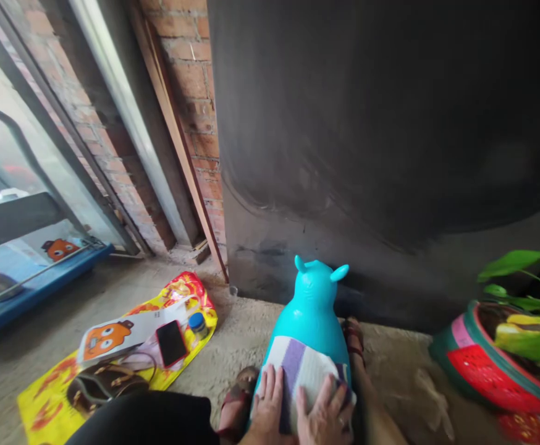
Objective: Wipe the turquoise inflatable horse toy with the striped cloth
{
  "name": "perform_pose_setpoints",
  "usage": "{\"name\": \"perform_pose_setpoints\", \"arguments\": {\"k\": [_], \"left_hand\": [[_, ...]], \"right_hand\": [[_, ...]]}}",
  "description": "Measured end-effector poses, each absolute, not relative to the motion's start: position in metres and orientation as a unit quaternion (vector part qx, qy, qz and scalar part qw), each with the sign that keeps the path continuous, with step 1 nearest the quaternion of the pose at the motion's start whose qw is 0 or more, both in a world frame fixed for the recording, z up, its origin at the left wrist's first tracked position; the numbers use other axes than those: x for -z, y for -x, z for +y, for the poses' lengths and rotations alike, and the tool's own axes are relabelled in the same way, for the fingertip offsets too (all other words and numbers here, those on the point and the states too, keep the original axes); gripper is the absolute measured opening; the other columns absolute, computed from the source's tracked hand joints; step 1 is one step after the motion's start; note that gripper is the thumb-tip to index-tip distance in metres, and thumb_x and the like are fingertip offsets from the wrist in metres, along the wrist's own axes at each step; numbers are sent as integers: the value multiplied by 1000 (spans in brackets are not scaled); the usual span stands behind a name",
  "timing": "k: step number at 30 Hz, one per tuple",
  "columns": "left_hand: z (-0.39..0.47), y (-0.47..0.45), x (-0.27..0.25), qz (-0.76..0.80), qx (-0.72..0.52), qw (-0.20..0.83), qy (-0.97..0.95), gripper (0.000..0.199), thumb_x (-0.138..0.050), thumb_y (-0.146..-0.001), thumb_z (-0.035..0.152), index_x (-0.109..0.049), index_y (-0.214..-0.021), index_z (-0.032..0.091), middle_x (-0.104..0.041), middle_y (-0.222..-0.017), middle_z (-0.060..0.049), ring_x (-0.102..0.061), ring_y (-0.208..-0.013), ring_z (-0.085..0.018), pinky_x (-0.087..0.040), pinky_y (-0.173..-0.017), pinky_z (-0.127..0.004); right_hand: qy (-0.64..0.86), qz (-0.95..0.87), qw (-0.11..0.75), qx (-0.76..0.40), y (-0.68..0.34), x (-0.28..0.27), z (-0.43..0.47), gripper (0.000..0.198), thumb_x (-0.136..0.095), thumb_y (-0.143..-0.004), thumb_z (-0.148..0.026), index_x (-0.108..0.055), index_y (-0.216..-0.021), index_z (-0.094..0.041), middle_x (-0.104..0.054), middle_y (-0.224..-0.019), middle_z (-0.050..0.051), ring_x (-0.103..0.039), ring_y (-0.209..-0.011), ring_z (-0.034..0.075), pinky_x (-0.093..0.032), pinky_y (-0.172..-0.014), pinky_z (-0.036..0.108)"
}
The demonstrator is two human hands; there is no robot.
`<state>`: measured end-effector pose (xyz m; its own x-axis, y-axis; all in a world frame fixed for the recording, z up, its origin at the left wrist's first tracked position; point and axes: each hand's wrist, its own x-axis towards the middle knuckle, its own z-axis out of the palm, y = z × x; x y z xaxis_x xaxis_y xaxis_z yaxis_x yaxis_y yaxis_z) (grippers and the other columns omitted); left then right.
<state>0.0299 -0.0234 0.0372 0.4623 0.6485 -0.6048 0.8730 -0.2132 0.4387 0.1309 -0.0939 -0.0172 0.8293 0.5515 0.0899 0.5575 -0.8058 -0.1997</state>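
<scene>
Your left hand point(269, 405) lies flat with its fingers spread and slightly fanned, palm down on the striped white, purple and grey woven cloth point(300, 371); your right hand point(324, 417), a ring on one finger, lies just beside it at three o'clock, fingers likewise spread and pressing the cloth, pinching nothing; neither hand is closed around anything.

The cloth drapes over the back of the turquoise inflatable rubber animal toy with two small ears point(314, 309), which stands on the concrete floor at six o'clock in the view, directly before your knees, its ears toward the dark wall at twelve o'clock.

Judging by its look, the cloth is soft, light and limp, and likely to slide on the smooth rubber; take it at an edge or hold it down with flat palms. The toy looks light, springy and slick; its ears or narrow neck seem the surest grip.

Outward at nine o'clock lies a yellow and red printed plastic mat point(47, 402) bearing a red-cased phone point(171, 343), a small blue-lidded jar point(198, 323) and a brown leather bag point(98, 386); at three o'clock stands a red and green woven basket planter point(478, 364) with a leafy plant.
</scene>
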Motion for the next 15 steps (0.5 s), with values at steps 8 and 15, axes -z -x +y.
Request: {"name": "perform_pose_setpoints", "arguments": {"k": [8, 15], "left_hand": [[16, -84, -56, 496, 91, 391, -770, 123, -69, -59, 56, 3, -150, 13, 17, -158, -10, 21, -145, -30, -5, -120, -58], [19, -87, -64, 480, 98, 376, -786, 123, -69, -59, 56, 2, -150, 15, 14, -159, -8, 17, -147, -29, -6, -120, -57]], "right_hand": [[924, -346, 156, -50, -209, -17, -20, 77, -21, -91, -63, -28, -148, -13, -29, -152, 24, -29, -137, 45, -44, -91, 67], [924, -345, 159, -42, -215, -2, -30, 77, -22, -91, -65, -33, -145, -11, -41, -145, 24, -49, -125, 40, -52, -86, 55]]}}
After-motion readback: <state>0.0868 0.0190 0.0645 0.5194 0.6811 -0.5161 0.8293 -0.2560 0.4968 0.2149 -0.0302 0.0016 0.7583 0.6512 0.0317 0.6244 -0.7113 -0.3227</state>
